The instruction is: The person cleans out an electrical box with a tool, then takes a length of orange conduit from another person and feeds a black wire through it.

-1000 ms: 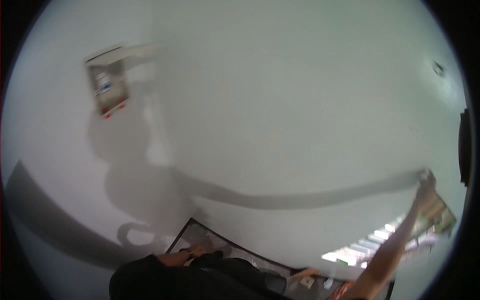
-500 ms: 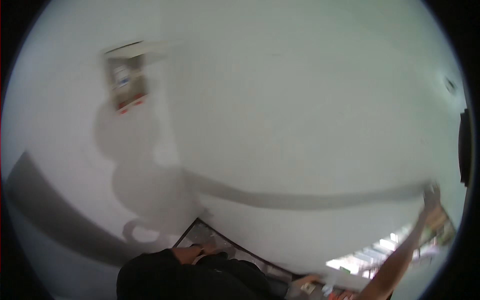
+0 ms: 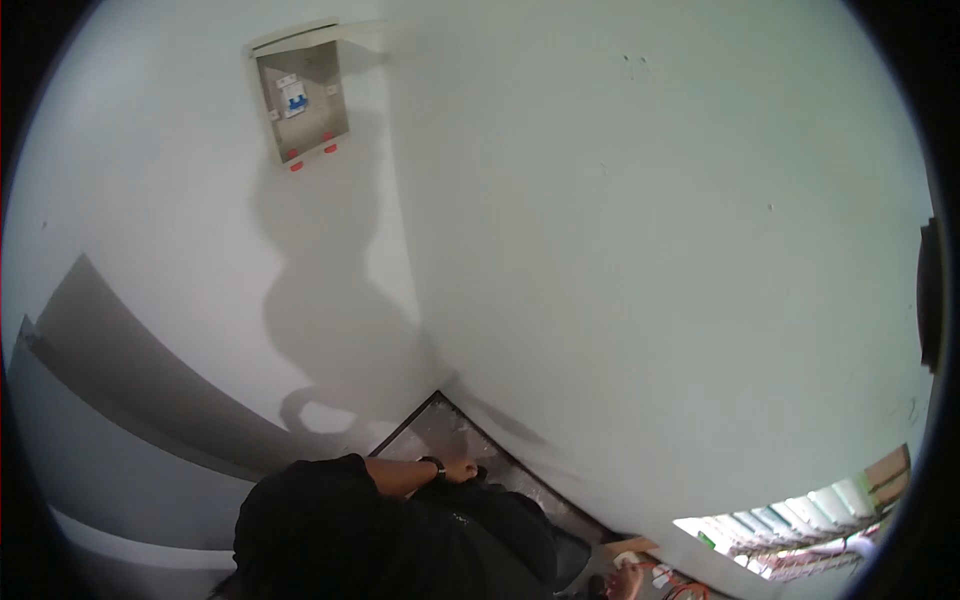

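Low in the head view, my left hand reaches out of a black sleeve, with a dark watch at the wrist. Its fingers are curled beside a small dark thing that I cannot make out. My right hand is at the lower edge, partly cut off, with its fingertips closed at a small white piece. A flat wooden piece lies just beyond it, and orange-red cord and another small white part are to its right.
On the left wall hangs an electrical box, its cover raised, with a blue-switched breaker inside and red tabs below. Two pale walls meet at a corner above a dark-edged grey floor. A window-like opening shows at the lower right.
My right arm, stretched up toward the right wall before, has come down to the small parts low in view. The view has shifted, and the wall box now appears higher and sharper.
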Demonstrator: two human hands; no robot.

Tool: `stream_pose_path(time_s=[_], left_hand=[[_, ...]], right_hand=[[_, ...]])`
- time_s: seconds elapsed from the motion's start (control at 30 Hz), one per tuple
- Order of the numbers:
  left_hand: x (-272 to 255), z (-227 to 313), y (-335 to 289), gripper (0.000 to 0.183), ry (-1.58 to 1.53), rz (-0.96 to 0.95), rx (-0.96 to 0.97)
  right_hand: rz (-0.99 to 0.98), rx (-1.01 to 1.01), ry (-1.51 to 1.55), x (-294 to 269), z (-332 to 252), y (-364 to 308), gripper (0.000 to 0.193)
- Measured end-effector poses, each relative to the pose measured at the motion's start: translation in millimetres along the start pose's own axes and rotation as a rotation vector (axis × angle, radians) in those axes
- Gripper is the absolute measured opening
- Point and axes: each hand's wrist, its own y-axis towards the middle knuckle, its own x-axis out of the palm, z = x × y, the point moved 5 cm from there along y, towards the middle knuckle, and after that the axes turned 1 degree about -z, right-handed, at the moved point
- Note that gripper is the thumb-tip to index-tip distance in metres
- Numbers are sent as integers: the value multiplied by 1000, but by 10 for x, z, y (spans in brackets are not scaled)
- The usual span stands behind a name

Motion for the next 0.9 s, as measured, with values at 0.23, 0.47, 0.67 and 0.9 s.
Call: stream_pose_path(time_s=[0.23, 0.47, 0.67, 0.9], left_hand=[[-210, 524, 321, 37, 46, -22, 173], [137, 1270, 460, 36, -14, -166, 219], [150, 1081, -10, 38, -40, -241, 257], [320, 1058, -50, 40, -45, -318, 250]], right_hand=[[331, -294, -332, -314, 832, 245, 70], [653, 19, 258, -753, 923, -849, 70], [888, -167, 34, -438, 754, -1758, 63], [846, -497, 510, -807, 176, -1619, 75]])
